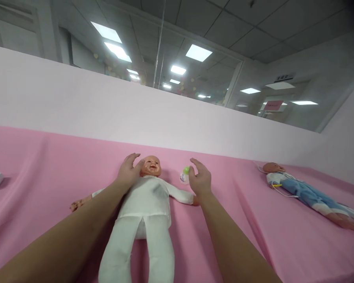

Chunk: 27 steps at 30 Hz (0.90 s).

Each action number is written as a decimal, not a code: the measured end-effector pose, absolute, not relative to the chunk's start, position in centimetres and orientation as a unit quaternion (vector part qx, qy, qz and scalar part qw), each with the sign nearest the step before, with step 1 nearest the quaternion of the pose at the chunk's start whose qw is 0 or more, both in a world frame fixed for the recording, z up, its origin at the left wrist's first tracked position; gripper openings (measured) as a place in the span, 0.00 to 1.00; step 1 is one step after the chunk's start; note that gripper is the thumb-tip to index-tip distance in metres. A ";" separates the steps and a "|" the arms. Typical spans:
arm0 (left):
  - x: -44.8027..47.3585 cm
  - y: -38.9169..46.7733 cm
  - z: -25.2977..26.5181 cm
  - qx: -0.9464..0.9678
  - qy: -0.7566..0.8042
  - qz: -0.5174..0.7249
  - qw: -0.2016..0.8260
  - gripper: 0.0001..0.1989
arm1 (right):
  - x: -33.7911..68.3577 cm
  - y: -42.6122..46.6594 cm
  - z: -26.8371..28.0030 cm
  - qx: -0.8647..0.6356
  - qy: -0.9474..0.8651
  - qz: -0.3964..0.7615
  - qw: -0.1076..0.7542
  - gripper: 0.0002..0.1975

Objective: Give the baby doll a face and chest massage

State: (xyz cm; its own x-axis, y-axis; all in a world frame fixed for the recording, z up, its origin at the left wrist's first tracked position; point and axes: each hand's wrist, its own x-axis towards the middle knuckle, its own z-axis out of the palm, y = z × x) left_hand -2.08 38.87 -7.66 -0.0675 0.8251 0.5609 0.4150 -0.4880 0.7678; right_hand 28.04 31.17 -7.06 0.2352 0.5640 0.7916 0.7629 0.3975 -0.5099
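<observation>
White-clothed doll (150, 196) face up, torso and legs between the forearms, head just beside left hand (129, 173). Left hand spread, empty; cheek contact unclear. Right hand (201, 181) spread, empty; green-and-clear item (184, 177) just left of it. Blue-trousered doll (297, 188) well right of both hands.

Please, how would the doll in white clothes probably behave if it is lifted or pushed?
The doll in white clothes may slide rather than roll, since it lies on its back, arms spread. Its shiny head is probably smooth and slippery; the cloth shirt likely grips better.
</observation>
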 end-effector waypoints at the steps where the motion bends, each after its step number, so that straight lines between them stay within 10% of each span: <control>1: -2.1 38.4 -6.9 0.662 0.460 0.566 0.173 0.28 | 28.9 30.9 -6.8 -0.550 -0.603 -0.097 0.570 0.21; 12: 6.5 33.0 0.4 0.492 0.376 0.432 0.655 0.17 | 28.6 32.8 -8.0 -0.628 -0.688 -0.015 0.363 0.33; 27: 18.9 37.8 -3.8 0.433 0.470 0.414 0.648 0.09 | 26.5 32.7 -7.7 -0.646 -0.701 -0.004 0.302 0.39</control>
State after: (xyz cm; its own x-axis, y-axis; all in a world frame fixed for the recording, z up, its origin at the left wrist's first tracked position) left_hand 18.93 37.79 -3.77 0.2138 0.9440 -0.2512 -0.1301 0.2824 0.9505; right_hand 26.48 32.70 -7.71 0.0177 0.9032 0.4288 0.9084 0.1647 -0.3844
